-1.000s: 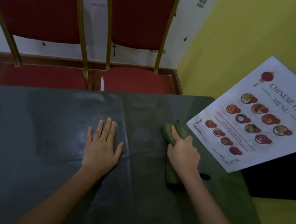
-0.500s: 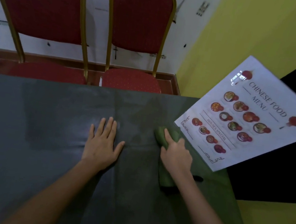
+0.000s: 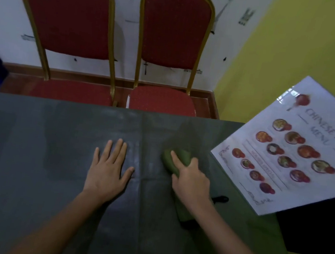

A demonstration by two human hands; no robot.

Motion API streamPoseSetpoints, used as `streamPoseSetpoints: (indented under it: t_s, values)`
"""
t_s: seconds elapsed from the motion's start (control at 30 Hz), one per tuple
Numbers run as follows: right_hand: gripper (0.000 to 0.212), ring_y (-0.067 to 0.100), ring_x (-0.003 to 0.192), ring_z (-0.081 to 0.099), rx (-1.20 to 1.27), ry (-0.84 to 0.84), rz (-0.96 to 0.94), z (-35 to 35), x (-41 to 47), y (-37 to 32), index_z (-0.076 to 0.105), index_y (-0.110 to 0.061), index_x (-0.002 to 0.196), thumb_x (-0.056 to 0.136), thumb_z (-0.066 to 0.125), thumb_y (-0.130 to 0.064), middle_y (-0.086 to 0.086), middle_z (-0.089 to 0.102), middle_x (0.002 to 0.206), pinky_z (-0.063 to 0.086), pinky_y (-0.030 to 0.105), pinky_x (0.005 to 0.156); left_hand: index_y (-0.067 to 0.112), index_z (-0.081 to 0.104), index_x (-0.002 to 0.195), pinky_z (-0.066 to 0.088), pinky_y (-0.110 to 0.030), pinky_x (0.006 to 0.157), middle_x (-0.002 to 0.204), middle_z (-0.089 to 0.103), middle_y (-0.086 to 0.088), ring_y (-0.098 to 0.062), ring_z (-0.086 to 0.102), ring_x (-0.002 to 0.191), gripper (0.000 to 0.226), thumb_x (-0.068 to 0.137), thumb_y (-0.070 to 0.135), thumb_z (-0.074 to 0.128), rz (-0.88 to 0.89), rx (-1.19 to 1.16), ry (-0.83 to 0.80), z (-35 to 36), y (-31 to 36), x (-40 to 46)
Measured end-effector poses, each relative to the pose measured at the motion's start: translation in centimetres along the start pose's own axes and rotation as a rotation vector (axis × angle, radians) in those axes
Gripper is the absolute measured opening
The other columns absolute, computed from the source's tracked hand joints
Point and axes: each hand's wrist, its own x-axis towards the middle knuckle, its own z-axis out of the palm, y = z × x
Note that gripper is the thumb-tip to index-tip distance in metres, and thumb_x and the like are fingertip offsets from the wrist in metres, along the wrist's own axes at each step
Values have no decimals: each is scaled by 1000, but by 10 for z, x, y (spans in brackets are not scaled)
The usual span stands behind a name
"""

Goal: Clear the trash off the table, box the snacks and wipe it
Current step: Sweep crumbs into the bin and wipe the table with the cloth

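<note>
dark table (image 3: 28, 172) looks bare; right hand (image 3: 192, 183) curls onto a green cloth (image 3: 176, 160) at three o'clock to wipe, left hand (image 3: 109, 168) splayed flat, empty, likely bracing.

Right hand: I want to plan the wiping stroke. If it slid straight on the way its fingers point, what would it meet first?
Nothing on the table; the right hand, pressing the green cloth, seems to have free tabletop up to the far edge.

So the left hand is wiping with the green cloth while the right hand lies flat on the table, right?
Swapped. In the head view the right hand presses the green cloth, and the left hand lies flat on the table.
</note>
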Motion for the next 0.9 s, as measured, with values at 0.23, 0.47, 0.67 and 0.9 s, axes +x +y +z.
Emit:
streamPoseSetpoints:
  t_s: [0.23, 0.47, 0.67, 0.9]
  values:
    - [57, 35, 101, 58, 120, 143, 280, -21, 121, -39, 29, -37, 148, 94, 49, -33, 18, 41, 129, 47, 40, 85, 20, -1, 151, -13, -40, 113, 159, -6, 3, -11, -20, 138, 79, 84, 61, 2, 4, -52, 8, 1, -3, 3]
    - [56, 32, 96, 58, 12, 35, -127, -5, 123, -119, 25, -46, 146, 96, 47, -33, 15, 39, 128, 48, 41, 80, 21, -3, 150, -11, -40, 114, 159, -8, 4, -11, -21, 138, 79, 81, 59, 0, 29, -71, 0, -1, -8, 4]
    - [60, 27, 85, 56, -61, 67, 197, -20, 123, -24, 18, -51, 147, 96, 46, -33, 15, 43, 122, 48, 38, 73, 20, -3, 150, -12, -40, 113, 159, -8, 2, -14, -20, 140, 78, 83, 59, 1, 47, -77, -11, 2, -11, 3]
    - [61, 32, 93, 60, -90, -47, -55, -1, 43, -60, 19, -50, 146, 94, 46, -31, 13, 39, 127, 52, 42, 82, 11, 0, 150, -10, -44, 113, 154, -14, -2, -21, -16, 143, 83, 81, 58, -5, 39, -6, -45, -2, -8, -7]
